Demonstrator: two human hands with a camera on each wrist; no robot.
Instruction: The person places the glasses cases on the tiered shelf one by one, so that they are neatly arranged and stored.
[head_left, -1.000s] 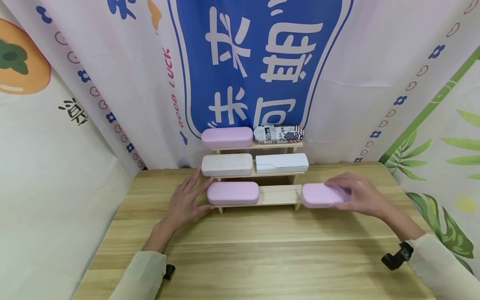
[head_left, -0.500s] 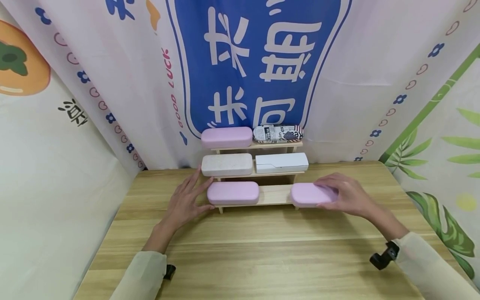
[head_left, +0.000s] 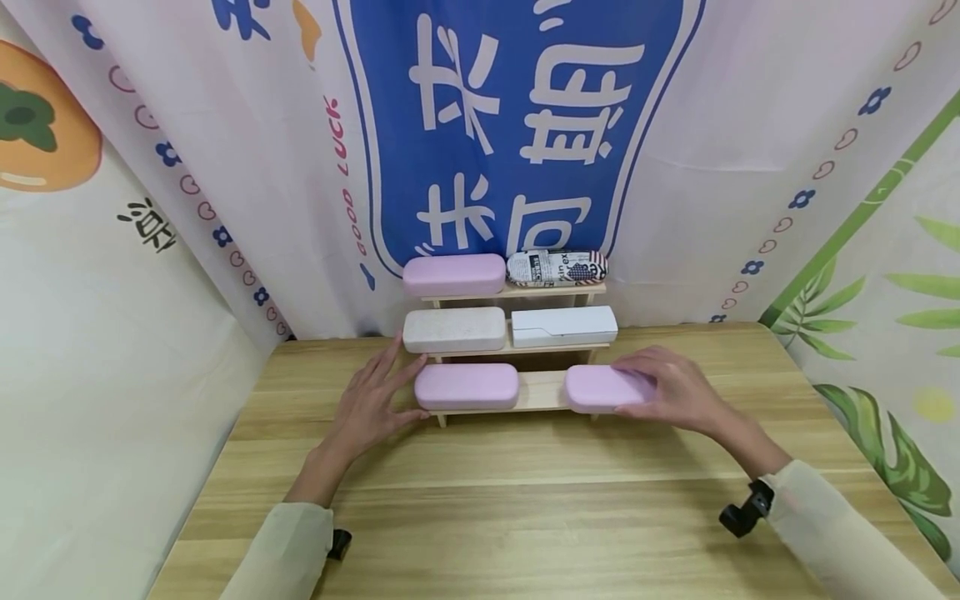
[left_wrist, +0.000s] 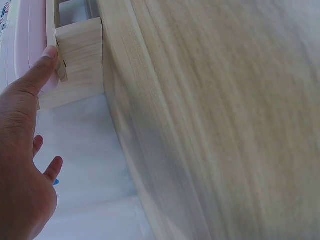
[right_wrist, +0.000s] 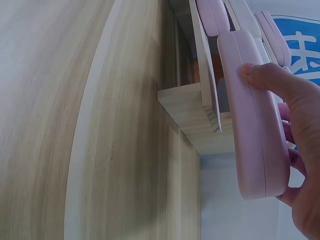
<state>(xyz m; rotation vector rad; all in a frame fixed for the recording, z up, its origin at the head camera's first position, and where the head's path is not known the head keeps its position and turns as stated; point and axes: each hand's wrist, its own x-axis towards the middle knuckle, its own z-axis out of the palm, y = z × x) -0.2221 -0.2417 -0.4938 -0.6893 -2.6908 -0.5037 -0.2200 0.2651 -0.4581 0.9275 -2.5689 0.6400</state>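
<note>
My right hand grips the right end of a pink glasses case, thumb on its near side and fingers behind. In the right wrist view this glasses case hangs past the right end of the lowest shelf; whether it touches the board I cannot tell. My left hand touches the left side of the three-step wooden rack with spread fingers. Its thumb lies against the bottom board's edge, beside a second pink glasses case on that shelf's left half.
A speckled off-white case and a white case occupy the middle shelf. On top sit another pink case and a newspaper-print case. A printed curtain hangs behind the wooden table.
My right hand has carried the pink glasses case leftward, from beside the rack to over the right part of the lowest shelf. The left hand has stayed put.
</note>
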